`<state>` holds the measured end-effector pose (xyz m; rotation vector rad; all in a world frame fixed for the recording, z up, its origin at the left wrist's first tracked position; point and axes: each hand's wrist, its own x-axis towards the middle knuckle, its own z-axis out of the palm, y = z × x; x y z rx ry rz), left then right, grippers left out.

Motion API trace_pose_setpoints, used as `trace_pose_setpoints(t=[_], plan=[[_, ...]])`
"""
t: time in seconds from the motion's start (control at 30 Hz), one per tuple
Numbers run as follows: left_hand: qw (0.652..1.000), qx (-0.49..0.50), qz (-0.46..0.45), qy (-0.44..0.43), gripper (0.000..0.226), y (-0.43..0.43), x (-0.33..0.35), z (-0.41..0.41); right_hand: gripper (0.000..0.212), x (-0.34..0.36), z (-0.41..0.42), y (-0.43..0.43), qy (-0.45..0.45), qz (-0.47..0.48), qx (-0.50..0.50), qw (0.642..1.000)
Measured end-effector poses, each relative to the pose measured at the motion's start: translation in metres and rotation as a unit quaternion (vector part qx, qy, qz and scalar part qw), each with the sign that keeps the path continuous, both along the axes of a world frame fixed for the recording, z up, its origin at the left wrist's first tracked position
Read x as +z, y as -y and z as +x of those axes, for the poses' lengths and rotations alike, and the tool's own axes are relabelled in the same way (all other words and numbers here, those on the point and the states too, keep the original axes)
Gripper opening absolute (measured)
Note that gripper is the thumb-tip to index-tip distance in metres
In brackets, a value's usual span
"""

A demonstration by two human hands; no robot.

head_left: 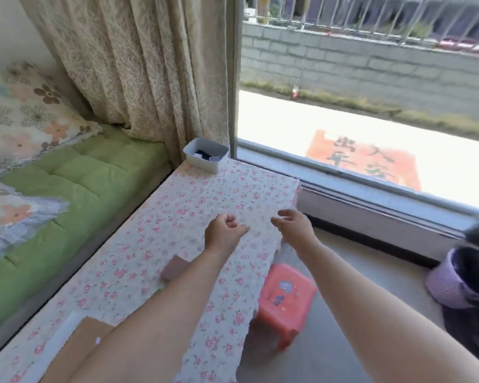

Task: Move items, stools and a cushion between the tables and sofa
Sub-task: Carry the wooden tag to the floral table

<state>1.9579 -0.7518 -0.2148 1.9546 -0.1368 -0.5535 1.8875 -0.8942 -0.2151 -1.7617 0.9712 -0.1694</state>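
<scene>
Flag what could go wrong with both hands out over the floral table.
The white bin sits at the table's far corner; a hasty grab could tip it off. The pink stool stands on the floor beside the tablecloth's hanging edge, easy to trip over. The left forearm passes over the brown block and might sweep it off.

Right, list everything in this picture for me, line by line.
cloth-covered table: one, white with pink flowers, centre
rectangular plastic bin: one, pale grey, table's far corner, dark items inside
small rectangular block: one, mauve, on table
flat cardboard sheet: one, brown, table's near edge
square plastic stool: one, coral, on floor right of table
quilted sofa pad: one, green, left
floral fabric cushions: two, cream, on that pad
patterned curtain: one, beige, behind bin
paper with characters: one, red, on window
left hand: one, above table, grip curled, empty
right hand: one, above table's right edge, grip relaxed, empty
</scene>
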Motion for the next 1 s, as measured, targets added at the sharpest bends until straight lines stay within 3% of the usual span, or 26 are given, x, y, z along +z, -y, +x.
trace_pose_setpoints(t=[0.2, 0.4, 0.7, 0.83, 1.0], plan=[[0.990, -0.142, -0.017, 0.006, 0.046, 0.082, 0.012, -0.059, 0.032, 0.000, -0.100, 0.056, 0.010, -0.013, -0.156, 0.988], [0.948, -0.316, -0.017, 0.020, 0.042, 0.151, 0.012, -0.183, 0.022, -0.007, -0.267, 0.083, 0.002, -0.013, -0.336, 0.942], [0.849, -0.528, -0.029, 0.014, 0.047, 0.168, 0.021, -0.412, 0.011, -0.002, -0.528, 0.020, 0.018, -0.028, -0.577, 0.816], [0.813, -0.581, -0.030, 0.014, 0.050, 0.153, 0.019, -0.492, 0.008, 0.003, -0.602, -0.029, 0.031, -0.026, -0.627, 0.778], [0.750, -0.661, -0.032, 0.023, 0.052, 0.126, 0.023, -0.600, 0.006, 0.017, -0.699, -0.090, 0.037, -0.039, -0.707, 0.705]])
